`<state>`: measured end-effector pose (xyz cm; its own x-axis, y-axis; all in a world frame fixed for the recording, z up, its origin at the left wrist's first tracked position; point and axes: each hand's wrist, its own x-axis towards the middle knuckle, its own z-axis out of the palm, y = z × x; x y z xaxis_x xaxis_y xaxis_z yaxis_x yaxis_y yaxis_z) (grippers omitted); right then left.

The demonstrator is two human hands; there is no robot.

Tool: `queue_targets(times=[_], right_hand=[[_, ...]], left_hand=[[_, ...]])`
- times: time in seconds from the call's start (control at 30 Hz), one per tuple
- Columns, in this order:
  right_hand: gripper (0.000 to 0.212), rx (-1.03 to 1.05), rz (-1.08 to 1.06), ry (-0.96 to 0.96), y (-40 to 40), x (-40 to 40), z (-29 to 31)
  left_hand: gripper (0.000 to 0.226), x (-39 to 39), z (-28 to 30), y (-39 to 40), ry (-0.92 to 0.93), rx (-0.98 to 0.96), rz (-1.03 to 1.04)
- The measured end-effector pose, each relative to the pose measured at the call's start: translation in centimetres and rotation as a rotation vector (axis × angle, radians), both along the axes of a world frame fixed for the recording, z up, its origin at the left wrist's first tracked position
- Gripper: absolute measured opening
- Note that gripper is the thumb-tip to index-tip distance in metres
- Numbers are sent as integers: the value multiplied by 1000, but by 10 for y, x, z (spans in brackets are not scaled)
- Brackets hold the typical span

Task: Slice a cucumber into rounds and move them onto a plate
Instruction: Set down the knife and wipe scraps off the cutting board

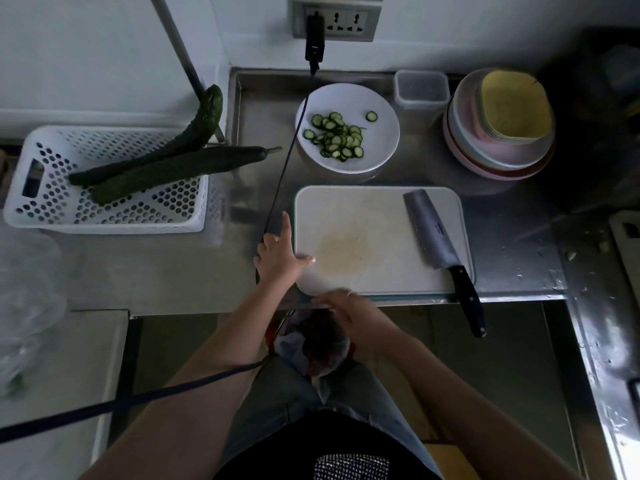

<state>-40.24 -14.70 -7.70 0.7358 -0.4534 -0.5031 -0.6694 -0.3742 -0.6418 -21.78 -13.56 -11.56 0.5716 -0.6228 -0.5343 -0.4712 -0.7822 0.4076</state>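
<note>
Your left hand (277, 252) lies at the near-left corner of the cutting board (377, 237), index finger straight out along the board's left edge and thumb stretched onto the board surface; it grips nothing. Your right hand (349, 315) is at the board's near edge, blurred, so you cannot tell how far its fingers are curled or whether they hold anything. The knife (441, 252) lies on the right side of the board, blade pointing away from you, black handle overhanging the counter edge. The cucumber rounds (337, 138) sit heaped on the white plate (381, 147) just beyond the board, one round apart to the right. Two whole cucumbers (180, 164) lie across the white basket (69, 209) to the left.
</note>
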Motion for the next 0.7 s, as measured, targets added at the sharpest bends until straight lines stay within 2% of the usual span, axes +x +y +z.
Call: queue_targets(times=[0.03, 0.1, 0.17, 0.23, 0.3, 0.4, 0.43, 0.5, 0.6, 0.63, 0.7], right_hand=[[49, -68, -76, -82, -13, -1, 2], [53, -308, -188, -172, -50, 2, -4], [55, -386, -199, -68, -88, 11, -19], [61, -404, -91, 116, -97, 19, -39], [67, -457, 71, 181, -64, 12, -56], [66, -354, 359, 30, -2, -32, -49], [61, -326, 398, -30, 7, -47, -44], [51, -401, 368, -126, 10, -61, -39], [56, -504, 97, 10, -1, -54, -35], [58, -496, 112, 29, -2, -51, -35], [51, -494, 274, -62, -3, -50, -35]], left_hand=[[106, -1, 1, 0, -2, 8, -1], [105, -1, 2, -2, -12, 25, -17], [102, 0, 3, -4, -11, 30, -33], [100, 1, 3, -5, -4, 38, -30], [100, 3, 2, -5, 10, 46, -15], [99, 6, -1, -5, 36, 38, -6], [99, 7, -1, -5, 41, 35, -8], [99, 6, -1, -4, 23, 34, -26], [90, -4, -1, 5, -163, -17, -155], [85, -8, -2, 11, -285, -54, -248], [77, -12, -8, 25, -472, -119, -468]])
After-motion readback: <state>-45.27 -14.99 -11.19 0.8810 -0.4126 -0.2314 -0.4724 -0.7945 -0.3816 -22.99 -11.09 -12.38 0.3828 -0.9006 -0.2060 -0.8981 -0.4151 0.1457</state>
